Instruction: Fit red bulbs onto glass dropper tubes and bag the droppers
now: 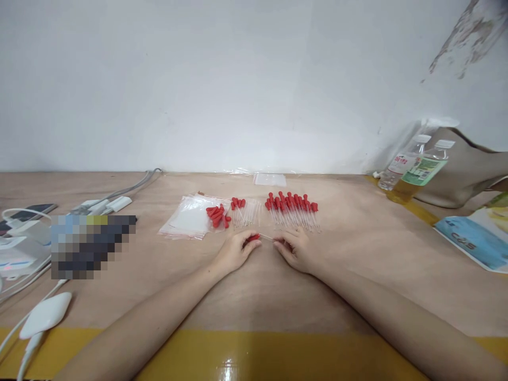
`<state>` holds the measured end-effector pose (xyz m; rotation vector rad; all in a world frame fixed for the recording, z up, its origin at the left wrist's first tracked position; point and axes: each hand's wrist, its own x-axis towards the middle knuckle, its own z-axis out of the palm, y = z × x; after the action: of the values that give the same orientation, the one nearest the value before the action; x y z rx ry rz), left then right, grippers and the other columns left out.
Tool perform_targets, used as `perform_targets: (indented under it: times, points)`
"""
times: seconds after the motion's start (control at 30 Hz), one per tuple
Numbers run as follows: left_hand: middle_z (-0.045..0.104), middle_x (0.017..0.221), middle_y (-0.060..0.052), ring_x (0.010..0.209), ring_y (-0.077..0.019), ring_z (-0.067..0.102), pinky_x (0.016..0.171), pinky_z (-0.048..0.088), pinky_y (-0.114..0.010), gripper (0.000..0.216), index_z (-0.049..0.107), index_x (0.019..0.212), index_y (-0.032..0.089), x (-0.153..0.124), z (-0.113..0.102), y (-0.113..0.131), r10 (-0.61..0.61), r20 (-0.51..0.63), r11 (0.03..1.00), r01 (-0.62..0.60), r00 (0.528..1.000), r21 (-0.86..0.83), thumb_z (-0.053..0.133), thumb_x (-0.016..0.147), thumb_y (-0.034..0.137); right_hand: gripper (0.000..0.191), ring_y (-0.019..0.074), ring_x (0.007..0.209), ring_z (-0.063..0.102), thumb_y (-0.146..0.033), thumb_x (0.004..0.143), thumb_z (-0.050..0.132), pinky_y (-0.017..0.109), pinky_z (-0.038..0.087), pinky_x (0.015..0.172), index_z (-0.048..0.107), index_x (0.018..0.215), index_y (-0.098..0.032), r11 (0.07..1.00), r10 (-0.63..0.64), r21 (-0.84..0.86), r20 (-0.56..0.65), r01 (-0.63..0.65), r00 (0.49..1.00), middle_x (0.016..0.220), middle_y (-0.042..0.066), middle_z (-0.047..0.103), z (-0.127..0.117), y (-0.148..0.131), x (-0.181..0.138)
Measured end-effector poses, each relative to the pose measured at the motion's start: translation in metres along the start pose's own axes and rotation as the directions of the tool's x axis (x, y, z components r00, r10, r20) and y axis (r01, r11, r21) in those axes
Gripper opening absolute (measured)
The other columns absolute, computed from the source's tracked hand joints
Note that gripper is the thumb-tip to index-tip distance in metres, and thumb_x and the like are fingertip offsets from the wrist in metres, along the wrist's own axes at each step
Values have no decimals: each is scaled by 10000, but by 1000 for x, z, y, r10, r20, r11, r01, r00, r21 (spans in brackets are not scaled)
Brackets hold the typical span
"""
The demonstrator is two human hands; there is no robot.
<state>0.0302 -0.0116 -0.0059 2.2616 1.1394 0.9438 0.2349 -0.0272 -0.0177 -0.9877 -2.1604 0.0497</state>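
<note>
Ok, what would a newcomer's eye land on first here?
Probably the cluster of red-topped tubes on the table, just beyond the right hand. Next, the hands near the middle: the left hand holds a red bulb, the right a thin clear tube. A loose heap of red bulbs lies beyond the left hand.

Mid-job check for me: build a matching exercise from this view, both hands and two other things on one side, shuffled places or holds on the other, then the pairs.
Things:
1. Left hand
2. Right hand
3. Larger group of red-topped droppers
4. Blue packet

Places or holds:
A. Just right of the loose clear tubes
B. At a thin clear tube
C. Far right, nearer than the bottles
D. Around a red bulb

Pairs: 1-D, 2-B, 3-A, 4-C
</note>
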Motion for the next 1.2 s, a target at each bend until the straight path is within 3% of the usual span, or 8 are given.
perform_targets:
  times: [0.17,0.3,0.5,0.67,0.83,1.2]
  points:
    - [643,786,-12,666,-126,560,630,442,-240,189,606,886,168,0,2,-4,-40,-9,990,38,999,-136,520,801,313,153,98,572,472,-267,841,460,284,307,682,568,775,-180,1000,-14,-9,16,14,1000,644,-13,572,1,2,-1]
    - [626,737,-4,606,-106,536,578,437,-218,171,597,847,155,0,1,-5,-52,-14,983,49,999,-176,554,775,305,168,99,579,474,-282,847,464,290,291,688,603,824,-191,1000,-8,9,53,7,999,676,-7,597,-1,5,0]
    - [644,780,-17,683,-122,576,636,454,-227,162,608,856,157,-4,-2,-3,-29,95,972,50,995,-231,543,786,289,180,103,623,505,-262,853,466,288,272,695,636,882,-210,1000,-16,10,166,14,986,749,6,636,-13,4,4]
    - [651,786,-4,686,-120,576,635,440,-220,170,615,876,178,-8,-1,-2,-3,176,990,28,984,-137,522,802,300,192,96,593,475,-260,851,465,292,247,689,653,842,-222,992,-61,-98,207,83,976,746,-1,641,-19,4,6]
    - [637,762,-4,662,-114,555,609,418,-211,174,623,868,182,-8,-3,2,73,173,997,-73,982,-8,500,814,293,231,95,574,440,-250,859,424,302,214,677,640,792,-201,969,-103,-204,184,140,978,703,1,619,-13,2,5]
    - [604,721,-3,647,-113,532,593,403,-211,158,602,838,170,-8,-3,3,136,162,990,-142,977,27,478,820,266,291,95,529,407,-218,870,347,290,208,656,558,681,-152,980,-11,-190,264,63,964,626,13,597,0,-9,6]
